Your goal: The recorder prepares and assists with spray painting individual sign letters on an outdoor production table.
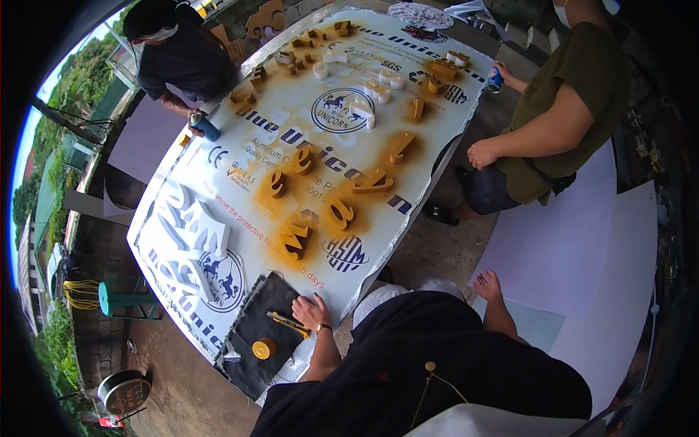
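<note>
My left hand (311, 311) rests on the near end of the table, its fingers spread over the edge of a dark cloth (247, 331). Just left of it lies a yellow-and-black utility knife (288, 323), which the fingertips nearly reach. A round yellow cap-like piece (263, 348) sits on the same cloth. My right hand (488, 285) hangs in the air off the table's right side, fingers loosely apart with nothing in them. Ahead of my left hand are gold-sprayed raised letters (295, 239), with gold overspray around them. Joined white lettering (188, 244) lies to the left.
The table is covered by a printed white panel (247, 178). A person at far left holds a spray can (204, 127); another at right holds a blue can (495, 79). More letters (382, 86) stand at the far end. A green stool (120, 298) stands left; pale sheets (553, 247) lie right.
</note>
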`<state>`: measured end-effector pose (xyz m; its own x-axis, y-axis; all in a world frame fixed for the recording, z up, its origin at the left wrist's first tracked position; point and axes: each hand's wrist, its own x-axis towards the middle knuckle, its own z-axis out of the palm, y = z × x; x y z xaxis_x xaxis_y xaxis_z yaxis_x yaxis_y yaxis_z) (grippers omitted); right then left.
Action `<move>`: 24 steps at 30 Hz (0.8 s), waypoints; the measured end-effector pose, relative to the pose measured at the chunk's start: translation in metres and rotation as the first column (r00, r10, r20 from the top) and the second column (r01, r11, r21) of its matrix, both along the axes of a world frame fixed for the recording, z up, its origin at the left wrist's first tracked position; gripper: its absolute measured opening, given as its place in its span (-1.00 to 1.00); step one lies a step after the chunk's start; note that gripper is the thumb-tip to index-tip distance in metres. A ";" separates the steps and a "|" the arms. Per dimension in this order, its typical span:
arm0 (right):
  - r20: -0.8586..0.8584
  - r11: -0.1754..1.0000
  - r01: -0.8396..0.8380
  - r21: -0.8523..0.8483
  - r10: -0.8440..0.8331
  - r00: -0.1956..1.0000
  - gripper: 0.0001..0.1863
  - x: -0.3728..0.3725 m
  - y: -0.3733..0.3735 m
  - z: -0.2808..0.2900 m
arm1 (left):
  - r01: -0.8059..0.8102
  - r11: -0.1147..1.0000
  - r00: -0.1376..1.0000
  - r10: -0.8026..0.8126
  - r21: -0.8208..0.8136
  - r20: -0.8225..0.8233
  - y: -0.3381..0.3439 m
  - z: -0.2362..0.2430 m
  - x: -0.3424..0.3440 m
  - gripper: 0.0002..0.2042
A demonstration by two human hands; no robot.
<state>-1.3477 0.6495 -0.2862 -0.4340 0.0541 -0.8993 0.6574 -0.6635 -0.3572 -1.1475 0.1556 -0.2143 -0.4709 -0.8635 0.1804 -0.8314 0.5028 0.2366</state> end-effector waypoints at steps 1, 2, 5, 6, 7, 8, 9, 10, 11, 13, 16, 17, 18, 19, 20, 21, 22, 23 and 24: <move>-0.002 1.000 0.007 -0.006 -0.007 1.000 -0.65 0.000 -0.001 0.000 | 0.000 1.000 1.000 0.000 0.010 -0.001 0.000 0.000 0.000 -0.76; 0.017 0.999 0.040 0.027 -0.040 0.999 -0.66 0.000 -0.001 0.000 | 0.002 0.999 1.000 -0.003 0.045 0.015 0.000 0.000 0.000 -0.76; 0.004 0.999 0.041 0.034 -0.041 0.999 -0.66 0.000 -0.002 0.000 | 0.002 0.999 1.000 -0.003 0.036 0.020 0.000 0.001 0.000 -0.75; -0.014 1.000 0.016 -0.005 -0.016 1.000 -0.66 0.000 -0.002 0.001 | 0.000 1.000 1.000 0.000 0.004 0.004 0.000 0.001 0.000 -0.75; -0.014 1.000 0.017 -0.009 -0.017 1.000 -0.66 0.001 -0.001 0.001 | 0.003 1.000 1.000 -0.003 0.005 -0.004 -0.001 0.001 0.000 -0.76; 0.000 0.999 0.042 0.025 -0.042 0.999 -0.66 0.002 -0.001 0.001 | 0.008 0.999 1.000 -0.008 0.035 0.003 -0.001 0.001 0.000 -0.76; -0.013 1.000 0.017 -0.011 -0.017 1.000 -0.66 0.002 -0.001 0.001 | 0.005 1.000 1.000 -0.005 0.008 -0.012 0.000 0.001 0.000 -0.76; -0.010 0.999 0.037 -0.009 -0.037 0.999 -0.66 0.003 -0.001 0.000 | 0.009 1.000 1.000 -0.009 0.006 -0.016 0.000 0.001 0.000 -0.76; 0.010 0.996 0.088 0.025 -0.089 0.996 -0.66 0.004 0.000 0.000 | 0.014 0.999 1.000 -0.014 0.029 -0.006 0.000 0.001 0.000 -0.76; -0.004 0.998 0.067 -0.016 -0.067 0.998 -0.66 0.006 0.002 -0.001 | 0.012 1.000 1.000 -0.012 -0.001 -0.016 -0.001 0.001 -0.001 -0.76; 0.002 0.996 0.082 -0.023 -0.082 0.997 -0.66 0.009 0.006 -0.005 | 0.014 1.000 1.000 -0.014 -0.009 -0.017 -0.001 0.002 -0.001 -0.77; 0.011 0.995 0.099 0.014 -0.099 0.995 -0.66 0.010 0.008 -0.006 | 0.015 1.000 1.000 -0.015 0.026 -0.004 -0.001 0.002 -0.001 -0.77; 0.005 0.996 0.085 -0.023 -0.085 0.996 -0.66 0.010 0.009 -0.007 | 0.015 1.000 1.000 -0.015 -0.012 -0.023 -0.001 0.003 -0.001 -0.77; 0.021 0.995 0.099 -0.013 -0.099 0.995 -0.66 0.010 0.009 -0.007 | 0.014 1.000 1.000 -0.014 -0.012 -0.021 -0.001 0.003 -0.001 -0.77; 0.047 0.991 0.133 0.035 -0.134 0.990 -0.65 0.009 0.009 -0.006 | 0.016 1.000 1.000 -0.016 0.011 -0.010 0.000 0.003 -0.001 -0.77; 0.034 0.994 0.109 -0.004 -0.108 0.994 -0.65 0.004 0.006 -0.005 | 0.008 1.000 1.000 -0.009 -0.012 -0.022 0.000 0.004 -0.001 -0.77; 0.042 0.985 0.169 0.039 -0.170 0.984 -0.64 -0.003 0.000 -0.001 | 0.009 1.000 1.000 -0.009 -0.005 -0.024 0.000 0.004 -0.001 -0.77; 0.050 0.962 0.248 0.118 -0.255 0.966 -0.62 -0.012 -0.008 0.005 | 0.010 1.000 1.000 -0.009 0.030 -0.013 0.000 0.004 0.000 -0.77; 0.046 0.971 0.225 0.080 -0.229 0.972 -0.62 -0.022 -0.019 0.015 | 0.007 1.000 1.000 -0.007 0.001 -0.030 0.000 0.004 0.000 -0.77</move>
